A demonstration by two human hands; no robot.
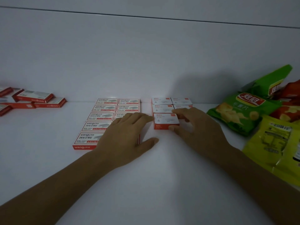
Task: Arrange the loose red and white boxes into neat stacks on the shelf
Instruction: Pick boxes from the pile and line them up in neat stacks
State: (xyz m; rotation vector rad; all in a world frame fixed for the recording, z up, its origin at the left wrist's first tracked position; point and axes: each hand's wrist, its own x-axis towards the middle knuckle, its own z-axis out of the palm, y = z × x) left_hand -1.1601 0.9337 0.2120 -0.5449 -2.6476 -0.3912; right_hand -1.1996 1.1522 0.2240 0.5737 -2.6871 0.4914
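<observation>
Two forearms reach from the bottom edge across the white shelf (162,184), which fills most of the view and meets a plain white back wall.

On the right side lies a heap of snack bags. A green chip bag (240,111) lies flat nearest the middle, a second green bag (274,77) stands tilted behind it, a yellow bag (274,143) lies at the near right, and a red bag (290,101) is tucked between them.

The left hand (123,140) lies palm down on the near right part of a block of red and white staple boxes (102,116). Its fingers (138,117) are straight and flat on the box tops, gripping nothing, and the thumb is spread out onto the bare shelf. The block is set in two tidy columns, edges touching, running from the back wall toward the camera; the hand covers part of the right column.

The right hand (199,129) is just beside it, at a group of small white boxes (172,103) with red trim, set in two columns near the back wall. It pinches the front small box (165,120), thumb on the near red edge and fingertips on the far right corner. Whether that box rests on the shelf or is lifted cannot be told.

Far left, well apart from both blocks, loose staple boxes (34,98) lie scattered at different angles, some overlapping.
</observation>
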